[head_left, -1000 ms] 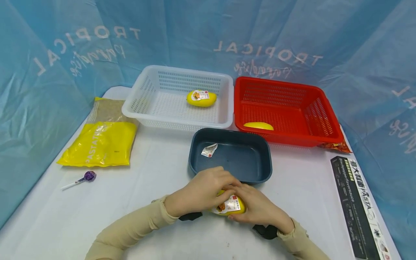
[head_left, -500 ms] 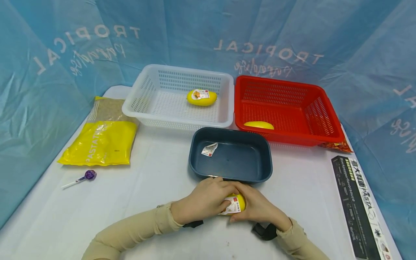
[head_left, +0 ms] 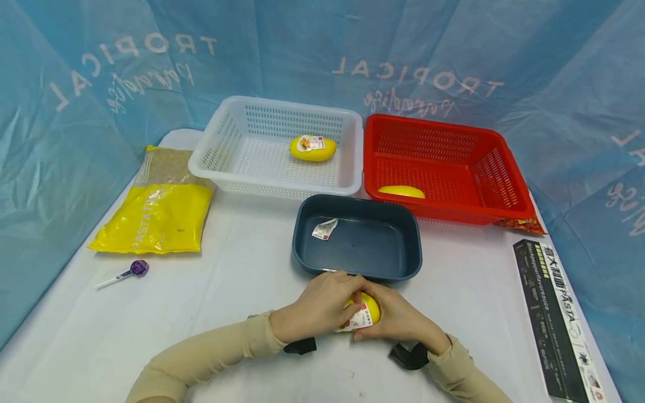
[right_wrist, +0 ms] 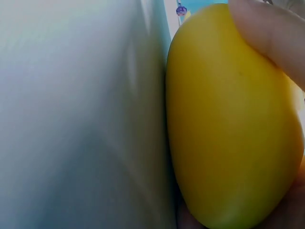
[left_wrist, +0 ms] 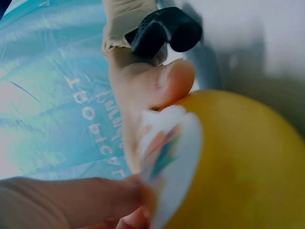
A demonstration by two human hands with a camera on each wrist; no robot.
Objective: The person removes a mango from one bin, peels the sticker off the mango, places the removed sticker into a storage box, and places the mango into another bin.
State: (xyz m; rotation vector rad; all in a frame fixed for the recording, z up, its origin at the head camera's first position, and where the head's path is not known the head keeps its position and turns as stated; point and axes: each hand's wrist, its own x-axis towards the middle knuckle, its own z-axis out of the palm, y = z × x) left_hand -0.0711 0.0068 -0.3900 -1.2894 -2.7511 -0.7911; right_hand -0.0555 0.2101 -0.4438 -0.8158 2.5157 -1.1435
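Observation:
My right hand (head_left: 400, 316) holds a yellow mango (head_left: 374, 305) at the table, its thumb and fingers around one end. A white printed sticker (head_left: 361, 319) sits on the mango's side facing me. My left hand (head_left: 319, 308) is bent over the other end, with the thumb at the sticker. In the left wrist view, its fingertips pinch at the edge of the sticker (left_wrist: 178, 155), whose wavy border lies against the mango (left_wrist: 248, 162). Smooth bare skin of the mango (right_wrist: 228, 114) fills much of the right wrist view.
Just beyond my hands stands a dark blue tub (head_left: 358, 249) with a peeled sticker (head_left: 325, 229) inside. Behind it, a white basket (head_left: 277, 187) and a red basket (head_left: 453, 210) each hold a mango. A yellow pasta bag (head_left: 156, 218), lollipop (head_left: 137, 268) and pasta box (head_left: 554, 324) lie at the sides.
My left hand has drawn slightly down and right over the mango, its thumb now at the sticker. The right hand keeps its hold, and the mango has turned a little.

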